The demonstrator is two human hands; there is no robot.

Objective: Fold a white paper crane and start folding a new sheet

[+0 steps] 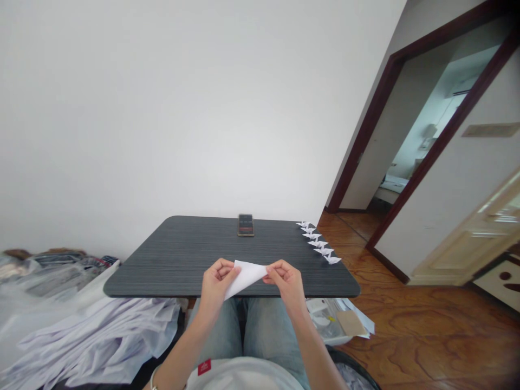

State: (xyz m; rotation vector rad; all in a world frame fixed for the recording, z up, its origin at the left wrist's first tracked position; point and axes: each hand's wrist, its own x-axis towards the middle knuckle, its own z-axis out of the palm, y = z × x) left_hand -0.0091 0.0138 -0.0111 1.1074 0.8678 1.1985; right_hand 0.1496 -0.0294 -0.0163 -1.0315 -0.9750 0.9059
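A white sheet of paper (246, 277), folded into a triangle, is held up between my two hands near the table's front edge. My left hand (219, 281) pinches its left side between thumb and fingers. The pointed right corner is gripped by my right hand (285, 279), also in a pinch. Along the right side of the dark table (182, 252) stands a row of several white folded paper cranes (318, 244). The fingertips behind the paper are partly hidden.
A phone (246, 224) rests at the table's back, near the white wall. Crumpled white cloth or sheets (105, 336) lie at the left. Below the table's right side is a bin of papers and a cardboard piece (350, 323). A doorway (390, 135) opens at the right.
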